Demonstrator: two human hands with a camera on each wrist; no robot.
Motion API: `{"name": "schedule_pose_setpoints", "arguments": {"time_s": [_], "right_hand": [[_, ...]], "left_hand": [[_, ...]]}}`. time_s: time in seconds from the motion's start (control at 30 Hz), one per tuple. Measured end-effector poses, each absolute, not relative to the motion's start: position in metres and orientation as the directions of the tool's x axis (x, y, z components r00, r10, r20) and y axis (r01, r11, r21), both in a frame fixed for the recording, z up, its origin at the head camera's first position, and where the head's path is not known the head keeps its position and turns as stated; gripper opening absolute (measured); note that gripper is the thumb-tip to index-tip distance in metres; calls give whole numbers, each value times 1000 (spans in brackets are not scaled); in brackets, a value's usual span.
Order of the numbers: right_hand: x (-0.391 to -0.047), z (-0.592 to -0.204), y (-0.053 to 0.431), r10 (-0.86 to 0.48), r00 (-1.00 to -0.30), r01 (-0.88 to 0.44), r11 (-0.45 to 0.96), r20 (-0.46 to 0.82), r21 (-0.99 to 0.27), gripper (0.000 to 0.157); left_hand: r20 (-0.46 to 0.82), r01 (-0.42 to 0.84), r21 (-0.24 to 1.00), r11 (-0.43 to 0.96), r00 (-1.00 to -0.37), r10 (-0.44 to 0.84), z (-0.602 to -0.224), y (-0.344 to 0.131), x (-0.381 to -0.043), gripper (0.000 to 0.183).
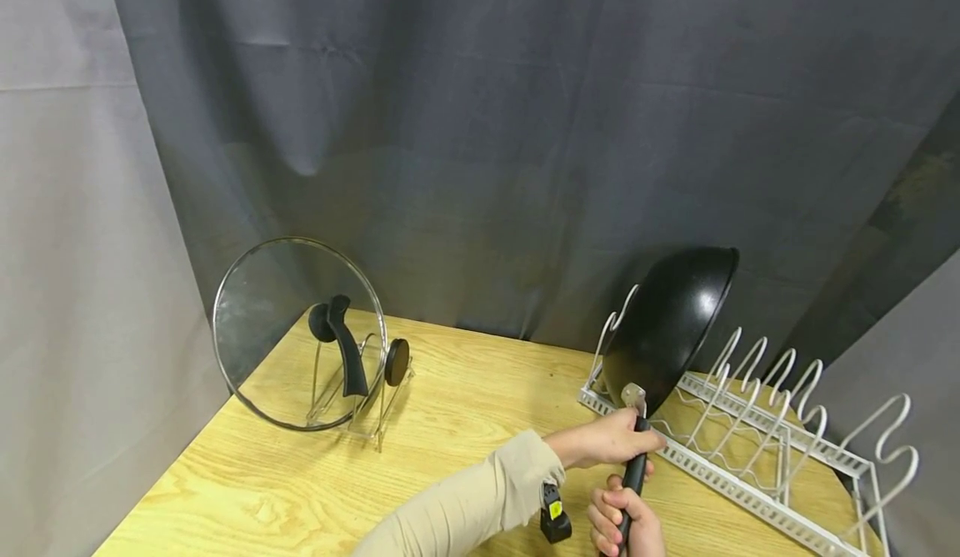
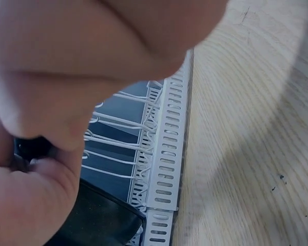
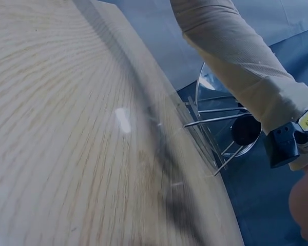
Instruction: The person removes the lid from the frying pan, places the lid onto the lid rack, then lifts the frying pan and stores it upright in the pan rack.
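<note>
A black wok [image 1: 667, 323] stands tilted on its side at the far end of a white wire rack [image 1: 720, 474], its long black handle [image 1: 634, 474] pointing toward me. My left hand [image 1: 607, 439] grips the handle close to the metal bracket at the wok. Just below it, my right hand [image 1: 628, 519] has its fingers curled around the lower handle. In the left wrist view, the left hand [image 2: 87, 66] covers much of the handle, and part of the wok [image 2: 100, 218] shows beside the rack's slotted rail [image 2: 164, 154]. Only a blurred edge of a hand appears in the right wrist view.
On the left of the wooden table [image 1: 465, 390], a glass lid [image 1: 262, 340] with a black handle leans upright in a wire stand [image 1: 382, 415]. Several wavy white dividers [image 1: 780, 398] rise from the rack. A dark curtain [image 1: 480, 165] hangs behind the table.
</note>
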State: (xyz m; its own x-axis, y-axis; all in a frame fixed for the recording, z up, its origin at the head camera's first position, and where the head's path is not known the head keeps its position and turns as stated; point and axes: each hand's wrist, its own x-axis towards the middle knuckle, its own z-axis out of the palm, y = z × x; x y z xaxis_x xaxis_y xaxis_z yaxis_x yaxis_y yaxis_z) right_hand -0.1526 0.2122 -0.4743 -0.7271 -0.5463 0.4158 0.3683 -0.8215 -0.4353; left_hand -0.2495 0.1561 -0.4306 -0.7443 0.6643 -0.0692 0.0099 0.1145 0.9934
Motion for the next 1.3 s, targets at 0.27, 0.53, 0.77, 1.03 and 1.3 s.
{"name": "schedule_pose_setpoints", "arguments": {"time_s": [0.27,0.53,0.77,1.03,1.3], "right_hand": [[-158,-478,215,-549,-727,373,-820,412,-435,22],[-162,-477,218,-531,-773,365,-820,347,-440,19],[-166,-477,220,-523,-791,358,-816,318,-453,22],[-169,-480,223,-545,-785,361,-788,294,-499,23],[-169,-480,230,-515,-856,318,-597,48,-737,27]], "left_hand": [[-73,9,993,116,-730,680,-433,158,-254,24],[-107,-38,992,117,-736,668,-433,160,-261,18],[-131,-72,991,116,-732,669,-434,163,-267,20],[-168,-122,986,117,-641,749,-434,157,-276,21],[-187,-109,982,153,-638,747,-436,156,-276,28]]}}
